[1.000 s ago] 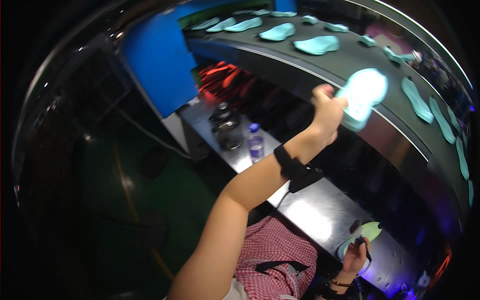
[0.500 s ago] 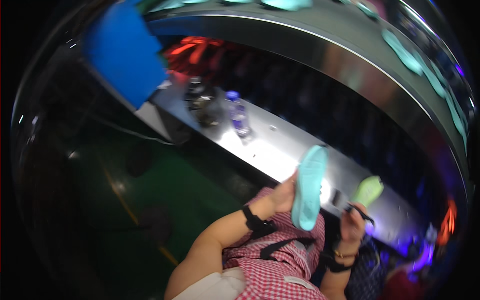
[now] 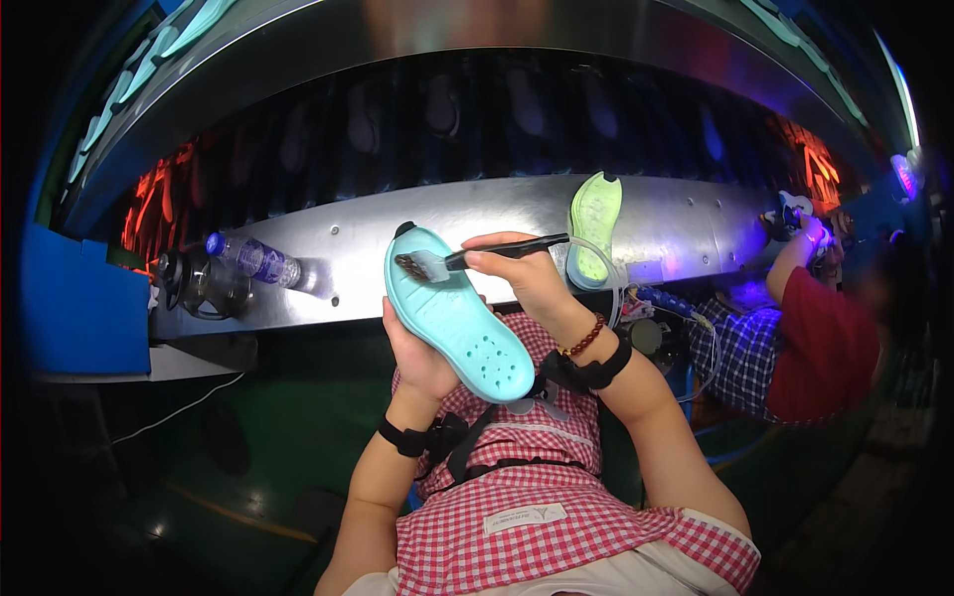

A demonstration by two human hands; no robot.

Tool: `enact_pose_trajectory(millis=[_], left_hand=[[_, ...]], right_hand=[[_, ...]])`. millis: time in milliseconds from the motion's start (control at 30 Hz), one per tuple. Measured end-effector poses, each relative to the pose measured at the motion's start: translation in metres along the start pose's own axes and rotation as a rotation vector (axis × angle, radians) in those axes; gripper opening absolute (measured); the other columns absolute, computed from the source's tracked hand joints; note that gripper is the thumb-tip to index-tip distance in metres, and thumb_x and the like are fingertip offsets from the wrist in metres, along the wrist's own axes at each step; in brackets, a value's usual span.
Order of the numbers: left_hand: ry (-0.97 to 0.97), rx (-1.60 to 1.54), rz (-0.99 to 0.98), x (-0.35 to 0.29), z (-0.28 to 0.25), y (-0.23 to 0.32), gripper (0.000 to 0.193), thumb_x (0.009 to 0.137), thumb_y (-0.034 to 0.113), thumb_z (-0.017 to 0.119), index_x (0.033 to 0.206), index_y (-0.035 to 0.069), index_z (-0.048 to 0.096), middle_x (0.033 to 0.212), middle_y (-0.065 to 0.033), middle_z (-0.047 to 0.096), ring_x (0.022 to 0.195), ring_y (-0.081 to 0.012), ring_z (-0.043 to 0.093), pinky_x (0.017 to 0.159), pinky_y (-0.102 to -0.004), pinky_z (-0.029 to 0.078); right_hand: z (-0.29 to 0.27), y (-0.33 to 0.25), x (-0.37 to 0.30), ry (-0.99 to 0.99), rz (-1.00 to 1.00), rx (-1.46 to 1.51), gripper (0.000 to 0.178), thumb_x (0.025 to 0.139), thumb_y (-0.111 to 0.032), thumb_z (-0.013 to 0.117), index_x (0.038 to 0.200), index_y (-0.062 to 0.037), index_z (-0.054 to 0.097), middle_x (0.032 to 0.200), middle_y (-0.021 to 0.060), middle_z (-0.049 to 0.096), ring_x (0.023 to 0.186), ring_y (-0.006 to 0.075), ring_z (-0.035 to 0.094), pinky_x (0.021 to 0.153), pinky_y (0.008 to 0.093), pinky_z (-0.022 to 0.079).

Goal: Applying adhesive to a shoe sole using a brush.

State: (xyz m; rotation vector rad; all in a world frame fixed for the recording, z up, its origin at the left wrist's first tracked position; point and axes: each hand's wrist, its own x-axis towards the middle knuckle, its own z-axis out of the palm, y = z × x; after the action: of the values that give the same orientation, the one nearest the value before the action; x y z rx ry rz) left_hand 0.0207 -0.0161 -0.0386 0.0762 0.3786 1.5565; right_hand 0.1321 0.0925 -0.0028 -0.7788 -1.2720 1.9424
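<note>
My left hand (image 3: 417, 360) grips a turquoise shoe sole (image 3: 452, 316) from its left edge and underneath, holding it tilted above my lap. Several small round holes mark the sole's near end, and a black tab tops its far end. Between the fingers of my right hand (image 3: 527, 281) is a black-handled brush (image 3: 509, 251) with a thin tube running from its back end. Its dark bristles touch the inner face of the sole near the far end. A pale green sole (image 3: 596, 223) lies on the metal bench to the right of the brush.
The metal bench (image 3: 368, 214) holds a water bottle (image 3: 255, 260) and a dark jug (image 3: 199, 283) at left. Behind it runs a dark recess with dim soles and glowing red heaters (image 3: 159, 209) at the left. A co-worker in a red sleeve (image 3: 825, 343) sits at right.
The view has swung to the right and straightened. The brush, which was away from the turquoise sole, is now against its inner face. My left hand still holds the sole.
</note>
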Motion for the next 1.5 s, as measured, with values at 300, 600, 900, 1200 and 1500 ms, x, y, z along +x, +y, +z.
enact_pose_trajectory(millis=[300,600,900,1200,1500], left_hand=[[0.231,0.179,0.336,0.002,-0.003,0.025,0.07,0.087,0.063,0.019,0.123,0.008,0.044,0.111,-0.0125,0.054,0.1,-0.0271,0.054,0.088,-0.0409,0.044],[-0.069,-0.027,0.143,-0.012,0.026,0.021,0.071,0.087,0.064,0.016,0.129,0.012,0.04,0.122,-0.01,0.049,0.108,-0.0266,0.05,0.094,-0.0414,0.04],[0.015,0.131,0.317,-0.007,0.05,0.028,0.077,0.085,0.065,0.014,0.12,0.004,0.045,0.103,-0.0176,0.058,0.089,-0.0301,0.058,0.079,-0.0409,0.048],[0.12,0.239,0.632,0.003,0.05,0.043,0.087,0.079,0.074,0.014,0.12,0.004,0.046,0.093,-0.0183,0.057,0.078,-0.03,0.058,0.07,-0.0418,0.049],[-0.023,0.231,0.64,-0.002,0.055,0.057,0.091,0.076,0.077,0.015,0.124,0.004,0.043,0.097,-0.0206,0.054,0.082,-0.0314,0.056,0.074,-0.0431,0.047]], right_hand=[[0.012,-0.033,-0.038,-0.41,-0.327,-0.755,0.022,0.071,-0.011,0.07,0.092,-0.0058,0.069,0.076,0.0082,0.062,0.068,0.0143,0.057,0.059,0.0238,0.044],[0.016,-0.067,-0.034,-0.257,-0.044,-0.229,0.017,0.077,-0.004,0.066,0.093,0.0013,0.065,0.09,0.0082,0.064,0.081,0.0125,0.06,0.071,0.0214,0.047],[0.005,-0.059,-0.035,-0.284,-0.243,-0.349,0.017,0.076,-0.006,0.067,0.091,-0.0005,0.067,0.082,0.008,0.065,0.075,0.0128,0.061,0.068,0.0234,0.048],[-0.005,-0.054,-0.045,-0.361,-0.246,-0.368,0.021,0.072,-0.005,0.071,0.092,-0.0052,0.068,0.082,0.0087,0.065,0.079,0.0165,0.061,0.075,0.0278,0.049],[-0.011,-0.052,-0.047,-0.373,-0.189,-0.342,0.025,0.072,-0.003,0.07,0.097,-0.0043,0.067,0.09,0.0079,0.065,0.082,0.0143,0.061,0.077,0.026,0.048]])
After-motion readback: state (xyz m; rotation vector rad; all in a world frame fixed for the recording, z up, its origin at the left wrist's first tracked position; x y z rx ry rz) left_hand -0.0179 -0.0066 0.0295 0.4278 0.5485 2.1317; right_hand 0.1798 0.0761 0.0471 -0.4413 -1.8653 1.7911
